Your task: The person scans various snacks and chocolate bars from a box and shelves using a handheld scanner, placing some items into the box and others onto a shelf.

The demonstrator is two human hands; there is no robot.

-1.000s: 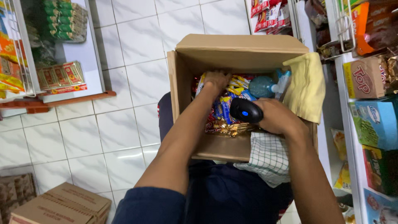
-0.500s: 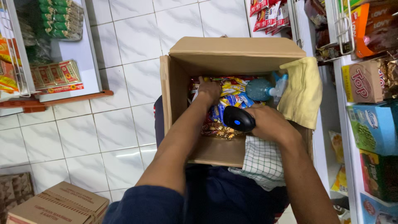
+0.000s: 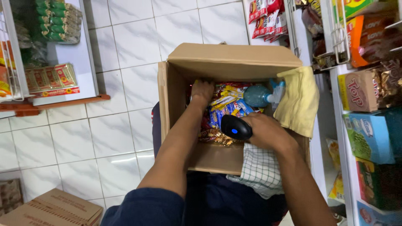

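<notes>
An open cardboard box [image 3: 184, 104] sits low in front of the person, its flaps spread, above a white tiled floor [image 3: 113, 125]. The left hand [image 3: 202, 90] reaches deep into the box at its far left corner, fingers curled down among the snack packets [image 3: 224, 109]; whether that grip has closed on a packet cannot be told, since the fingertips are buried. The right hand [image 3: 268, 133] is wrapped firmly around a black handheld scanner [image 3: 235, 127] with a small blue light, holding it just above the packets near the middle of the box. A blue-green spray bottle [image 3: 258, 95] lies in the box's far right part, beside a yellow cloth [image 3: 298, 100] draped over the right wall. A white checked cloth [image 3: 259, 171] hangs over the near right edge. Shelves of packaged goods [image 3: 368, 125] stand to the right, and another closed carton [image 3: 54, 209] rests on the floor at lower left.
</notes>
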